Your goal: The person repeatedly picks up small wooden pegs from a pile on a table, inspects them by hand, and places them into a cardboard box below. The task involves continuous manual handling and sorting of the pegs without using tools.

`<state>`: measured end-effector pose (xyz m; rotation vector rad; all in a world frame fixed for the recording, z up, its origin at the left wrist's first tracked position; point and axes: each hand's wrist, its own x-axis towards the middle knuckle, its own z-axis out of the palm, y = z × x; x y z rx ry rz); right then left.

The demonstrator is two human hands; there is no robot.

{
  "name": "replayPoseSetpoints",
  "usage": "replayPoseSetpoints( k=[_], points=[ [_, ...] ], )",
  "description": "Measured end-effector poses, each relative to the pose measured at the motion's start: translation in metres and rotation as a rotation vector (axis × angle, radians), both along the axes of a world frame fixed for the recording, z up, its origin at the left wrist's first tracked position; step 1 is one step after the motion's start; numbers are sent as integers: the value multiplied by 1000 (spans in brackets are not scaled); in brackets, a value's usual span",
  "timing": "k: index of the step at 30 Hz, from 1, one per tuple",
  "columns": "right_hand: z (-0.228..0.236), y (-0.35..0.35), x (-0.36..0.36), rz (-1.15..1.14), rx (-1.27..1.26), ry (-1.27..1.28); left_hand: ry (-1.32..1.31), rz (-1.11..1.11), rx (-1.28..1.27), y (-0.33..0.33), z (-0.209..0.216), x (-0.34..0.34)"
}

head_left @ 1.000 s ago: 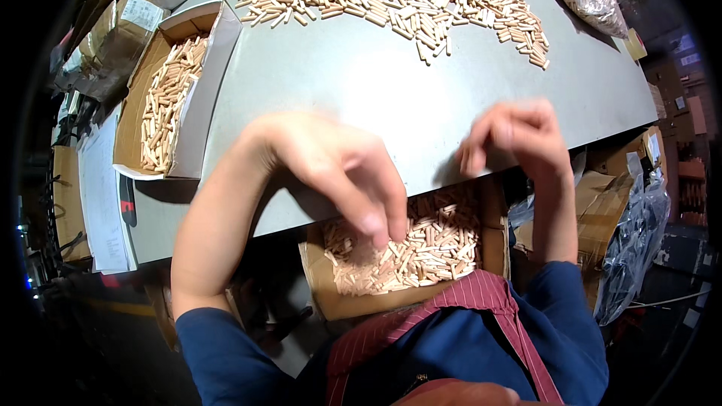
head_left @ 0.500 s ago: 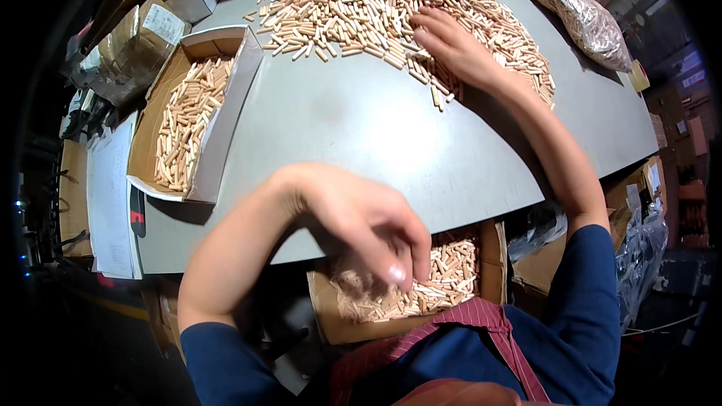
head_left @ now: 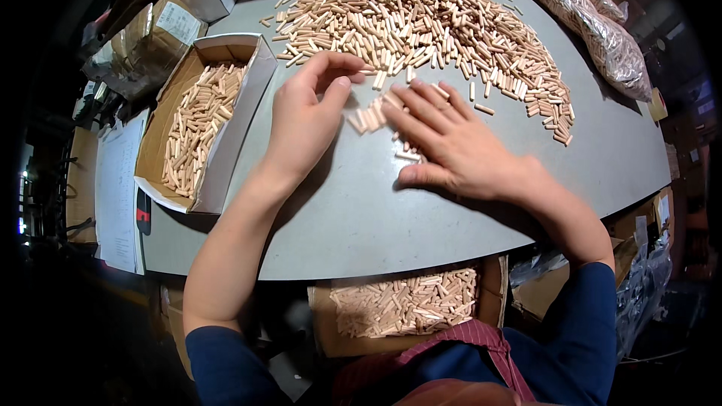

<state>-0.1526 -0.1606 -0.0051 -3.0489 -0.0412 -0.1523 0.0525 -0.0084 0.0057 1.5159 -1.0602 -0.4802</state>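
Note:
A large pile of short wooden dowels (head_left: 406,19) spreads over the far part of the grey table (head_left: 331,218). My right hand (head_left: 459,143) lies flat with fingers stretched over a small cluster of dowels (head_left: 370,116), some showing beyond its fingertips and beside its thumb. At the near left edge of the pile is my left hand (head_left: 304,116), its fingers curved and the thumb apart from them. Its fingertips are next to a few loose dowels, and I see none gripped. Below the table edge, a cardboard box (head_left: 492,293) in front of me holds many dowels.
To the left stands a long white-sided carton (head_left: 244,98) partly filled with dowels. Beside it lie paper sheets (head_left: 120,195) and a taped, plastic-wrapped box (head_left: 143,45). A clear bag of dowels (head_left: 587,22) and a tape roll (head_left: 657,105) rest along the right edge.
My left hand has gone from above the lower box up to the pile. My right hand has drawn back toward me and left, with a cluster of dowels now apart from the pile.

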Motion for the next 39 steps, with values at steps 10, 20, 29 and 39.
replayPoseSetpoints(
  k=[10, 20, 29, 39],
  points=[
    [-6, 15, -7, 58, 5, -59, -865, -82, 284, 1, -21, -25],
    [-6, -6, 1, 74, 183, -165, -764, -202, 180, 6, -18, -41],
    [-12, -74, 14, -254, 256, -320, -861, -20, 291, 1, -20, -25],
    [-24, -61, 23, -169, 84, -269, -1006, -190, 324, 7, -17, -51]
  ],
)
